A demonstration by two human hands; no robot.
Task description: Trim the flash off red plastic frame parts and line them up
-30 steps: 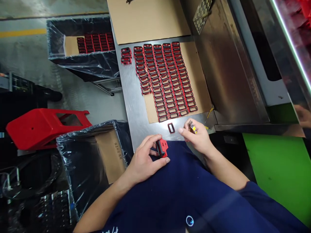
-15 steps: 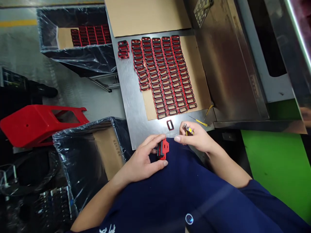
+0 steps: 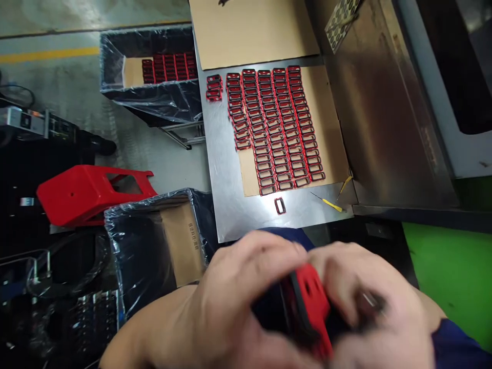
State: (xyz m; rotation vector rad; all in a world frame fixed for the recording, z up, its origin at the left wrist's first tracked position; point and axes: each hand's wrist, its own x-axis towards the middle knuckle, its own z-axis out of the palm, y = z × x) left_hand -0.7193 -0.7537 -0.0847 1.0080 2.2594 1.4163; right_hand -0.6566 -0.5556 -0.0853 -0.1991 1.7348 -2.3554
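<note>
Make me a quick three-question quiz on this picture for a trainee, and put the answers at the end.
1. Fill in: the part between the left hand and the right hand is red and ____.
2. True or false: the lone frame, set apart from the rows, lies on the cardboard.
3. What colour are the handles of the thin tools at the right of the tabletop? A) green B) yellow C) blue

Key:
1. Black.
2. False; it lies on the bare metal tabletop.
3. B.
</note>
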